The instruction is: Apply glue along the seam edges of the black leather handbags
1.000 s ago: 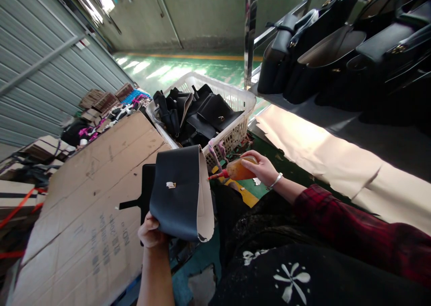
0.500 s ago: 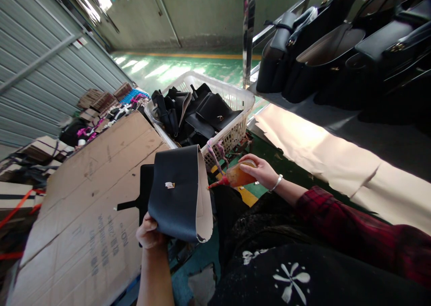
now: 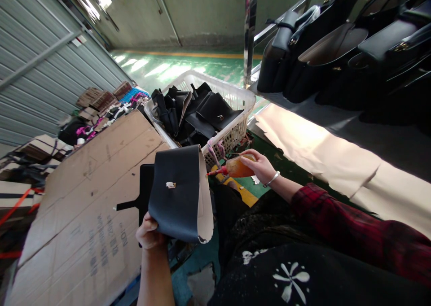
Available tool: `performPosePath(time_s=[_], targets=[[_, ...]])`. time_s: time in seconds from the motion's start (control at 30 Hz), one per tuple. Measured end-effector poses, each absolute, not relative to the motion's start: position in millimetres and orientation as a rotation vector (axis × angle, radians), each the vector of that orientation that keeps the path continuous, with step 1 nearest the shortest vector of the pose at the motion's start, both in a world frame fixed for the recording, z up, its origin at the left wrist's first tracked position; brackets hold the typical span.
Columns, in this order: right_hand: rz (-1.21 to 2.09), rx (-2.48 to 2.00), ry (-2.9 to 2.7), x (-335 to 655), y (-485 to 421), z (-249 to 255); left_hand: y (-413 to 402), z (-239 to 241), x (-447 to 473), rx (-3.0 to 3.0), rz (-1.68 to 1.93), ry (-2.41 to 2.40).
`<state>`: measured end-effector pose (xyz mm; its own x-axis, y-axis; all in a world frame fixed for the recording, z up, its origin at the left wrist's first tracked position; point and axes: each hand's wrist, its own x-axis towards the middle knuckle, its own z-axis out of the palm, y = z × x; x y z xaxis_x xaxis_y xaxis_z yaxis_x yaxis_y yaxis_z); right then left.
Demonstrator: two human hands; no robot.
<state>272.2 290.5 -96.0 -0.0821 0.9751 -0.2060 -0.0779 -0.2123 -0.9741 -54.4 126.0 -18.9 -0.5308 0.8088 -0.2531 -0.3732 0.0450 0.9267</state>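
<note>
L hand (image 3: 150,234) grips the lower edge of a dark leather flap piece (image 3: 177,194), held upright above the cardboard sheet (image 3: 84,198); pale lining visible along its R edge, small metal clasp (image 3: 170,185) on the face. R hand (image 3: 261,167) closed around an orange glue bottle (image 3: 237,167), red nozzle pointing L, tip just beside the flap's R edge, not clearly touching. White plastic basket (image 3: 235,97) w/ more dark bag parts sits behind, near the bottle. Finished black bags (image 3: 319,50) lined up on the shelf at upper R. Floor green.
</note>
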Motion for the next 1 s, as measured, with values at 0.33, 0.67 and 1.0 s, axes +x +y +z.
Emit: performPosePath(time_s=[0.33,0.67,1.0], targets=[[1.63,-1.216,-1.067,278,278,-98,130,-13,-47,0.431,1.636,1.469],[1.676,-1.241,-1.191,286,256,-101,130,-15,-48,0.474,1.646,1.475],[1.638,-1.218,-0.88,271,276,-107,129,-18,-52,0.515,1.621,1.451]])
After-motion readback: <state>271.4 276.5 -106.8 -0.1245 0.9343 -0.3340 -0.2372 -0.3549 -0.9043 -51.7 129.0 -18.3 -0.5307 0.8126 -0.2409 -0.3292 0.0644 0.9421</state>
